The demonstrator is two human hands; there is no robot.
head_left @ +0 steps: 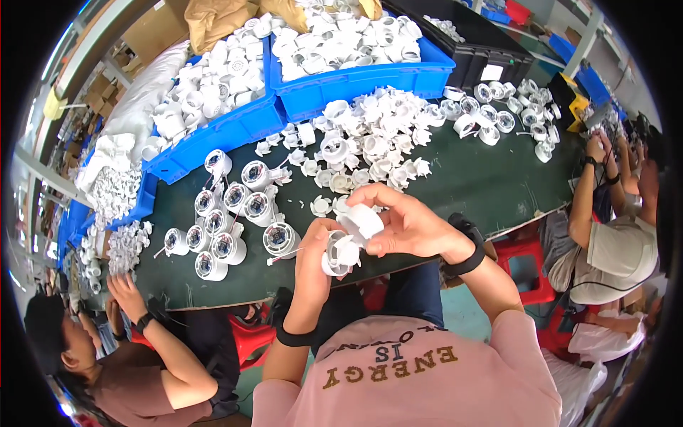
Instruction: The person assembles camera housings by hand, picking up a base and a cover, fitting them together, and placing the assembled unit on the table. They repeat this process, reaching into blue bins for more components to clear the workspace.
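Above the near edge of the table, my left hand (311, 265) is closed around a white round plastic housing (334, 262) with petal-like tabs on its side. Close beside it, my right hand (418, 226) pinches a white plastic ring (362, 223) between thumb and fingers, tilted over the housing. The two pieces nearly meet; whether they touch, I cannot tell. To the left of my hands stands a cluster of white cylindrical units (228, 248) with dark round centres, some trailing thin wires. Just beyond my fingers lies a heap of white petal-shaped plastic parts (380, 135).
Blue bins (363, 84) full of white plastic parts line the far side of the dark green table (491, 181). A black case (484, 46) stands behind, with more round units (491, 114) before it. Co-workers sit at left and right; red stools (523, 267) stand below.
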